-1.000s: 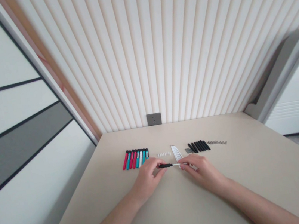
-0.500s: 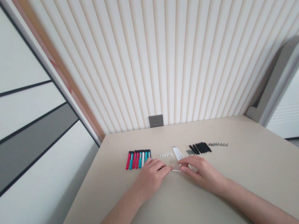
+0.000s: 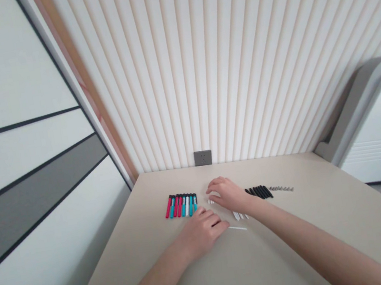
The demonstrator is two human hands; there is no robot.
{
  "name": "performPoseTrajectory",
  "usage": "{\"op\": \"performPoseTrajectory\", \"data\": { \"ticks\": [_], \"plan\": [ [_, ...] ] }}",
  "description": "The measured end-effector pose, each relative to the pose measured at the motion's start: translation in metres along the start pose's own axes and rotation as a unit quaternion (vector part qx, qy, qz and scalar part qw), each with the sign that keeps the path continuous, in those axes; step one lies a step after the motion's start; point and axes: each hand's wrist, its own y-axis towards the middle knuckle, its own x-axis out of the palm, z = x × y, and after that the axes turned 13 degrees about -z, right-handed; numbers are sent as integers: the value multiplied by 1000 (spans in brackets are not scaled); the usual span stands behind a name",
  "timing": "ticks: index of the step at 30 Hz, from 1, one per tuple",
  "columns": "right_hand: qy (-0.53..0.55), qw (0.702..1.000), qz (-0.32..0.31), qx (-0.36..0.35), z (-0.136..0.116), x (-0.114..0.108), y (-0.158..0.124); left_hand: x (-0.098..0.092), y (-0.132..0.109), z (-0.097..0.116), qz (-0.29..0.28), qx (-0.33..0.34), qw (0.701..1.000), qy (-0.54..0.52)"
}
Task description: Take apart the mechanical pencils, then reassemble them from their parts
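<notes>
My left hand (image 3: 206, 229) rests low over the table, thumb and fingers closed on one end of a thin white pen refill (image 3: 238, 228) that points right. Farther back, my right hand (image 3: 228, 195) hovers over the small white pieces (image 3: 210, 202), thumb and fingers apart with nothing visible between them. Its wrist and forearm partly cover the other white refills (image 3: 240, 215). A row of red, teal and white pen barrels (image 3: 181, 206) with black ends lies just beyond my left hand.
Right of my right wrist lies a row of black tubes (image 3: 259, 192), then a line of small grey pieces (image 3: 282, 189), perhaps springs or tips. The table (image 3: 318, 218) meets a ribbed wall with a dark socket (image 3: 203, 158). A white cabinet stands left.
My right hand has let go of the refill and moved back and left to the small white pieces. My left hand keeps the refill. The view has shifted slightly.
</notes>
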Motion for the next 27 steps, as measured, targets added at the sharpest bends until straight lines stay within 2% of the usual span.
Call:
{"op": "performPoseTrajectory", "data": {
  "ticks": [4,7,17,27],
  "plan": [
    [-32,995,-83,-35,-20,-2,32,3,-1,-3,2,-5,1000,19],
    [-65,990,-120,-41,-29,-2,45,3,-1,-3,9,-11,1000,21],
    [-63,983,-169,-44,-30,-1,54,0,1,3,-2,-38,999,20],
    [-36,983,-174,-48,-27,1,56,-4,2,7,-21,-58,998,20]
  ]
}}
